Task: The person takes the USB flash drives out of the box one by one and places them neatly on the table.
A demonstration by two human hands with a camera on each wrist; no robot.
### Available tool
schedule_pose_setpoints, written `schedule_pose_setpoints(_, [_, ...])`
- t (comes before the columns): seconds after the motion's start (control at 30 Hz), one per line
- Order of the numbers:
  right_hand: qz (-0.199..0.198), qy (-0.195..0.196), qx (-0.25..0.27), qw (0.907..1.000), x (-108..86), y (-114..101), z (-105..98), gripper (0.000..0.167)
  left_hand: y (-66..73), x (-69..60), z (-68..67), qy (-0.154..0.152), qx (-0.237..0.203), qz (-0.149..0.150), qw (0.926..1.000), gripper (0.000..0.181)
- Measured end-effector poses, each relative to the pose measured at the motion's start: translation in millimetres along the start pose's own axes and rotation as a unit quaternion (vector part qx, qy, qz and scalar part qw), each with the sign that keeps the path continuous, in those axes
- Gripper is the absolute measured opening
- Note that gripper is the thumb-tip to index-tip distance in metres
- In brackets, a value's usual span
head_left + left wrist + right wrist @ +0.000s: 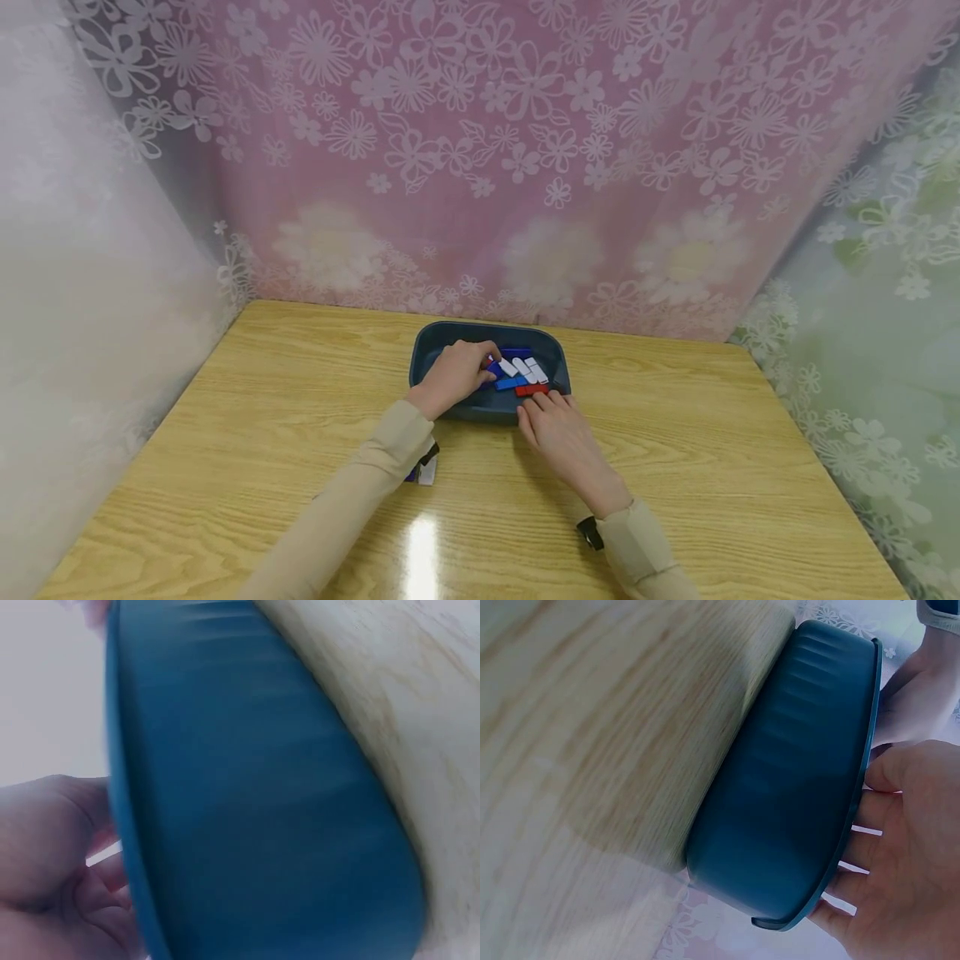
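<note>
A dark blue-green basin [502, 414] stands on the table with small blue, white and red oblong pieces inside. My left hand [461, 367] reaches in over the basin's left side. Its curled thumb and index finger pinch a small blue piece [493, 367] at the pile's left. White pieces [522, 367] lie just right of those fingers, and a red piece [532, 389] lies near the front wall. Over the near right rim lie the fingers of my right hand [558, 429], holding no piece that I can see. In the left wrist view the rim hides the left fingertips.
Partly under my left forearm, a white piece [427, 472] and a dark blue one [411, 476] lie on the wooden table [660, 433]. A pink flowered curtain [480, 150] hangs behind the far table edge, with pale cloths at both sides.
</note>
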State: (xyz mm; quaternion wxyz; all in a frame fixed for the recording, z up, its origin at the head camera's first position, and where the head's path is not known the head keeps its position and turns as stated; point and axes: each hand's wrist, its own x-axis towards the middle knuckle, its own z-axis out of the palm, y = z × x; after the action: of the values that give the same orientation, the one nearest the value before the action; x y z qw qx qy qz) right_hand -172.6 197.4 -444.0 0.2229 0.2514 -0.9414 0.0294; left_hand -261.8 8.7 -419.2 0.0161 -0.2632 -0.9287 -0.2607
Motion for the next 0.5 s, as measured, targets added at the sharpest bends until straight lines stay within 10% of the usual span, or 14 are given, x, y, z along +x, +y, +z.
schedule_pose_setpoints(0.5, [-0.004, 0.008, -0.004, 1.0000, -0.3, 0.5, -0.1, 0.022, 13.7, -36.0, -23.0, 0.037, -0.076, 0.007, 0.9964, 0.024])
